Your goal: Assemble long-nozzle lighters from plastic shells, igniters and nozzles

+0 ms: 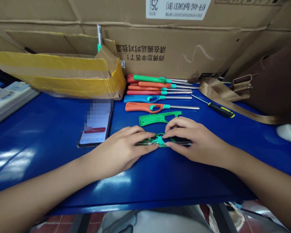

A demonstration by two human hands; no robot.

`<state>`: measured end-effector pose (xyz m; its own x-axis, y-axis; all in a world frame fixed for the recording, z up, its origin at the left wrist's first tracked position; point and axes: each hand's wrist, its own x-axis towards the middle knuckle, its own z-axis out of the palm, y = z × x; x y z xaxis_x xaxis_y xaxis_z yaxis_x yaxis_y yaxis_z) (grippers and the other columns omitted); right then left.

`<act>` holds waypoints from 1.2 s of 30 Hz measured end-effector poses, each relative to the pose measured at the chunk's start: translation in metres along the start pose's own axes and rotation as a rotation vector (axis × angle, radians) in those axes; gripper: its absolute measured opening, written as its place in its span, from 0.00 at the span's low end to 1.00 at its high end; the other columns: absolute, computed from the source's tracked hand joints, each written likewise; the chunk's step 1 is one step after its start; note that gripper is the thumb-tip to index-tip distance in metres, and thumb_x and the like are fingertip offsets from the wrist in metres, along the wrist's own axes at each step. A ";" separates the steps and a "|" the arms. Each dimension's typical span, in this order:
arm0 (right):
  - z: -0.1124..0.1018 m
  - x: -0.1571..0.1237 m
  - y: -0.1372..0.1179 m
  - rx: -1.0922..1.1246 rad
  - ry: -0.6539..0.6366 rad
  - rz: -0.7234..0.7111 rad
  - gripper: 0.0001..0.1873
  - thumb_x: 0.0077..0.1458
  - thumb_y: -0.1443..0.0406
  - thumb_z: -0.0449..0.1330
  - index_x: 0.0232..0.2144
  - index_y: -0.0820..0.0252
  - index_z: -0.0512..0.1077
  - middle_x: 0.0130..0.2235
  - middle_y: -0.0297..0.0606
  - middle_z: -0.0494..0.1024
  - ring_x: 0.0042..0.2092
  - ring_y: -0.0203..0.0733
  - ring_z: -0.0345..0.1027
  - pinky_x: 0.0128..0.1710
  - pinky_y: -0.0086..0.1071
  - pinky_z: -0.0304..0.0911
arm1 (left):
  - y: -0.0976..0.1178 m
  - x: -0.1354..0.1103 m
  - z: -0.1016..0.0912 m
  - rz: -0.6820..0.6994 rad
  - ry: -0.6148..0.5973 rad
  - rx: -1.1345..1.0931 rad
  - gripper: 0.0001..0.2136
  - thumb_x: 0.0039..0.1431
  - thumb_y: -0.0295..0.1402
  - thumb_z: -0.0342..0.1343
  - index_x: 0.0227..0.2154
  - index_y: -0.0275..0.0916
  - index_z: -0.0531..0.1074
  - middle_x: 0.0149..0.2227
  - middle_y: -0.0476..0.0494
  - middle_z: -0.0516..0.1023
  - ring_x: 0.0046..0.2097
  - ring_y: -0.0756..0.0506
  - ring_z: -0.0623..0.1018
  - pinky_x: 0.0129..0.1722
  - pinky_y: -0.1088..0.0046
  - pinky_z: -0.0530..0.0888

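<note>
An opened green lighter (161,141) of the long-barrelled kind lies low over the blue table, its turquoise trigger part showing between my hands. My left hand (126,145) is closed around the handle end, fingers and thumb on either side of it. With fingertips pinched at the trigger, my right hand (196,139) covers part of the loop, and the metal barrel shows below its fingers. Just beyond lies the loose green half of a handle shell (150,119), hollow side up, partly behind my right fingers.
Several finished-looking lighters (145,107) lie in a row behind. A screwdriver (221,110) and brown ribbon (240,105) are at right, near a white object (289,133). A phone (95,123), a taped carton (87,81) and a power strip (12,100) stand at left. Cardboard (179,42) walls the back.
</note>
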<state>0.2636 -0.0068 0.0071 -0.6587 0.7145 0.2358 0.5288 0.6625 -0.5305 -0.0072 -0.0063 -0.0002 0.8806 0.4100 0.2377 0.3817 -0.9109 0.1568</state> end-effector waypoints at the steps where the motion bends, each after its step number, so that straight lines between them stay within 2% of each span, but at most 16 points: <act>1: -0.001 0.001 0.000 0.025 0.038 0.003 0.06 0.63 0.67 0.61 0.42 0.56 0.77 0.45 0.40 0.76 0.47 0.43 0.72 0.48 0.38 0.67 | 0.000 0.000 0.000 0.003 0.007 -0.002 0.16 0.70 0.27 0.51 0.57 0.40 0.75 0.57 0.38 0.78 0.53 0.37 0.76 0.50 0.53 0.80; 4: -0.007 0.003 0.002 0.005 0.154 0.012 0.07 0.63 0.69 0.59 0.41 0.56 0.77 0.43 0.40 0.77 0.45 0.44 0.73 0.47 0.37 0.68 | -0.001 0.000 0.000 0.009 0.025 -0.013 0.16 0.69 0.26 0.51 0.55 0.39 0.76 0.57 0.39 0.79 0.52 0.37 0.77 0.49 0.54 0.80; 7: -0.015 0.004 0.005 -0.092 0.205 0.004 0.09 0.63 0.70 0.58 0.40 0.55 0.77 0.42 0.41 0.78 0.44 0.46 0.73 0.47 0.41 0.68 | -0.002 -0.001 0.000 0.016 0.051 -0.032 0.15 0.69 0.26 0.52 0.54 0.38 0.77 0.57 0.39 0.79 0.52 0.37 0.77 0.49 0.55 0.81; 15: -0.025 0.001 0.022 -0.266 0.214 -0.045 0.09 0.62 0.71 0.58 0.42 0.58 0.77 0.42 0.44 0.77 0.45 0.50 0.71 0.47 0.46 0.68 | -0.003 -0.002 0.001 0.027 0.068 -0.053 0.14 0.69 0.26 0.52 0.52 0.37 0.79 0.56 0.37 0.79 0.52 0.37 0.78 0.51 0.55 0.81; 20: -0.020 -0.001 0.036 -0.330 0.133 -0.023 0.11 0.62 0.69 0.60 0.45 0.58 0.78 0.47 0.47 0.74 0.49 0.51 0.69 0.50 0.49 0.68 | -0.002 -0.002 0.002 0.010 0.050 -0.052 0.15 0.69 0.26 0.52 0.53 0.38 0.78 0.57 0.36 0.79 0.53 0.37 0.78 0.50 0.54 0.80; 24: -0.013 0.000 0.041 -0.344 0.089 -0.004 0.07 0.62 0.68 0.61 0.41 0.58 0.78 0.50 0.48 0.73 0.49 0.52 0.69 0.51 0.51 0.67 | 0.001 -0.003 0.008 -0.037 0.059 -0.088 0.17 0.70 0.27 0.52 0.58 0.42 0.74 0.59 0.40 0.77 0.55 0.39 0.78 0.54 0.56 0.78; 28: -0.014 0.002 0.037 -0.285 0.114 0.004 0.02 0.62 0.68 0.61 0.36 0.59 0.75 0.51 0.48 0.73 0.51 0.53 0.69 0.53 0.51 0.66 | 0.003 -0.004 0.008 -0.146 0.175 -0.184 0.24 0.69 0.35 0.58 0.65 0.40 0.65 0.58 0.40 0.77 0.56 0.43 0.77 0.58 0.64 0.76; 31: -0.018 0.005 0.029 -0.172 0.200 0.012 0.03 0.64 0.68 0.59 0.36 0.58 0.72 0.47 0.46 0.75 0.50 0.50 0.71 0.52 0.46 0.67 | 0.000 -0.002 0.000 -0.203 0.311 -0.179 0.23 0.68 0.34 0.59 0.63 0.35 0.67 0.56 0.38 0.77 0.57 0.44 0.76 0.59 0.67 0.74; 34: -0.019 0.005 0.020 -0.029 0.312 0.117 0.02 0.65 0.66 0.59 0.37 0.57 0.72 0.42 0.42 0.78 0.44 0.45 0.74 0.47 0.40 0.68 | -0.008 -0.002 -0.009 -0.216 0.404 -0.083 0.20 0.67 0.31 0.59 0.60 0.33 0.70 0.56 0.35 0.77 0.58 0.42 0.75 0.60 0.63 0.72; 36: -0.016 0.005 0.013 0.122 0.333 0.240 0.04 0.65 0.63 0.59 0.38 0.56 0.73 0.41 0.40 0.79 0.41 0.43 0.75 0.43 0.37 0.69 | -0.013 -0.003 -0.014 -0.195 0.391 -0.013 0.20 0.67 0.32 0.60 0.60 0.34 0.71 0.56 0.35 0.77 0.57 0.40 0.75 0.59 0.59 0.73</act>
<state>0.2763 0.0088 0.0145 -0.3048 0.8922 0.3333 0.5655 0.4511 -0.6905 -0.0184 0.0053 0.0106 0.6186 0.5638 0.5473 0.5247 -0.8148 0.2463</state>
